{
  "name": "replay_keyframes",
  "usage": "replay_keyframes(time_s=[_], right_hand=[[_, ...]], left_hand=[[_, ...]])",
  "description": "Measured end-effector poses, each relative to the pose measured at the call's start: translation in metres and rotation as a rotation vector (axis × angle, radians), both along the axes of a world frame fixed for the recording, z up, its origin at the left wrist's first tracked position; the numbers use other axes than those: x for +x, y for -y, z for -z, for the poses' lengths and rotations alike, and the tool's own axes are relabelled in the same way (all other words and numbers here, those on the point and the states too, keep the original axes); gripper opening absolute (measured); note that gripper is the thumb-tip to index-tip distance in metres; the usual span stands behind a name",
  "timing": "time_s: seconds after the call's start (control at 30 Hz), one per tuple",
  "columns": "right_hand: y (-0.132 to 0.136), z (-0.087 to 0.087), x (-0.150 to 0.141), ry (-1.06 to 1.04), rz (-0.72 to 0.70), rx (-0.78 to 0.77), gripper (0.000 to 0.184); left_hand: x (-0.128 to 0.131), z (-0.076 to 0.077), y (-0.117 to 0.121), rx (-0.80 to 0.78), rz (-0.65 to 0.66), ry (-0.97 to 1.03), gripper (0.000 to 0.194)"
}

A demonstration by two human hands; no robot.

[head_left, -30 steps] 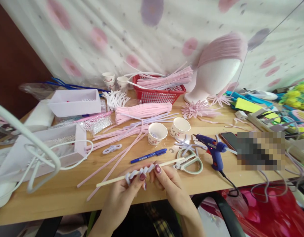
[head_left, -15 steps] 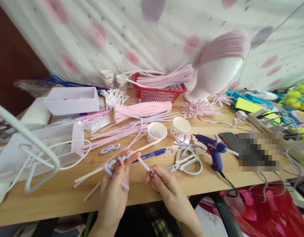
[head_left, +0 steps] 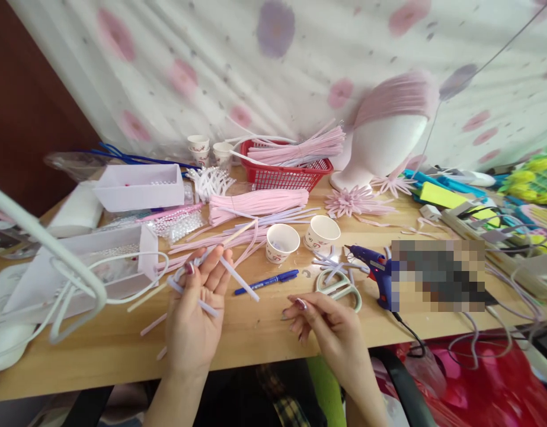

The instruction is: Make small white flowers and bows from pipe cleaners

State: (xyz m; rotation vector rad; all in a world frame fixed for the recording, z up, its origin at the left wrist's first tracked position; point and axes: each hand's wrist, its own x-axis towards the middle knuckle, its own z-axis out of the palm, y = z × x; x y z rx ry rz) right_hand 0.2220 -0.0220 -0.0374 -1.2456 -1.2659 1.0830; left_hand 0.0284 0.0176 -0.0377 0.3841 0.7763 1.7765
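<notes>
My left hand (head_left: 195, 311) is closed around a pale wooden stick (head_left: 149, 296) and a lavender pipe cleaner (head_left: 240, 279) wound on it, pinned under the thumb. The pipe cleaner's loose ends stick out past the fingers and across the palm. Over the table's front part, my right hand (head_left: 326, 323) has its fingers loosely bent and apart, with nothing visible in them. It is just in front of the scissors (head_left: 339, 287), whose blades it hides. A blue pen (head_left: 266, 281) lies between the hands.
Behind the hands stand two paper cups (head_left: 322, 233), pink pipe cleaner bundles (head_left: 259, 203) and a red basket (head_left: 286, 177). A blue glue gun (head_left: 373, 267) and its cord are to the right. White bead boxes (head_left: 140, 190) and a looping white cable (head_left: 95, 290) occupy the left.
My right hand has let go of the pipe cleaner's end and moved right, towards the scissors. My left hand has tilted more palm up, still holding the stick. The view has shifted slightly.
</notes>
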Motion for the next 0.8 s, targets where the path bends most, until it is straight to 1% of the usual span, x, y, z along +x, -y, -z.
replay_keyframes(time_s=[0.07, 0.13, 0.17, 0.2, 0.27, 0.3, 0.33, 0.37, 0.43, 0.5, 0.53, 0.57, 0.6, 0.63, 0.67, 0.7, 0.77, 0.8], right_hand=[[-0.001, -0.002, 0.009, 0.087, 0.128, 0.039, 0.035], [-0.002, -0.004, 0.018, 0.212, 0.276, 0.088, 0.039], [-0.002, -0.004, 0.023, 0.277, 0.341, 0.136, 0.040], [-0.003, -0.004, 0.027, 0.336, 0.388, 0.200, 0.037], [-0.004, -0.004, 0.031, 0.402, 0.424, 0.328, 0.019], [-0.004, -0.004, 0.031, 0.400, 0.419, 0.365, 0.029], [-0.004, -0.004, 0.029, 0.377, 0.408, 0.373, 0.041], [-0.003, -0.005, 0.025, 0.334, 0.394, 0.356, 0.045], [-0.002, -0.006, 0.013, 0.256, 0.347, 0.313, 0.040], [-0.002, -0.007, -0.004, 0.262, 0.251, 0.316, 0.043], [-0.003, -0.008, -0.013, 0.290, 0.178, 0.314, 0.043], [-0.004, -0.007, -0.022, 0.320, 0.099, 0.307, 0.037], [-0.005, -0.007, -0.029, 0.343, 0.010, 0.275, 0.027], [-0.006, -0.005, -0.035, 0.359, -0.055, 0.240, 0.023], [-0.006, -0.003, -0.039, 0.367, -0.092, 0.209, 0.027], [-0.007, -0.001, -0.040, 0.363, -0.107, 0.189, 0.031], [-0.005, 0.002, -0.037, 0.354, -0.108, 0.171, 0.034], [-0.004, 0.003, -0.033, 0.362, -0.108, 0.166, 0.033]], left_hand=[[0.000, -0.002, 0.001, 0.004, -0.008, 0.011, 0.016], [0.001, -0.005, 0.002, 0.008, -0.015, 0.025, 0.016], [0.001, -0.006, 0.003, 0.009, -0.014, 0.034, 0.016], [0.002, -0.007, 0.004, 0.007, -0.010, 0.044, 0.016], [0.002, -0.008, 0.006, -0.003, 0.008, 0.063, 0.015], [0.003, -0.008, 0.007, -0.008, 0.019, 0.070, 0.015], [0.003, -0.008, 0.008, -0.010, 0.029, 0.076, 0.015], [0.004, -0.008, 0.008, -0.012, 0.034, 0.083, 0.016], [0.007, -0.009, 0.010, -0.028, 0.051, 0.091, 0.021], [0.012, -0.009, 0.012, -0.066, 0.087, 0.095, 0.027], [0.016, -0.009, 0.013, -0.088, 0.113, 0.098, 0.030], [0.019, -0.009, 0.014, -0.108, 0.139, 0.103, 0.033], [0.023, -0.009, 0.014, -0.123, 0.157, 0.111, 0.034], [0.026, -0.009, 0.015, -0.139, 0.161, 0.123, 0.034], [0.029, -0.008, 0.015, -0.161, 0.153, 0.135, 0.031], [0.031, -0.008, 0.014, -0.188, 0.132, 0.143, 0.026], [0.033, -0.008, 0.012, -0.248, 0.081, 0.155, 0.016], [0.032, -0.008, 0.010, -0.272, 0.060, 0.160, 0.016]])
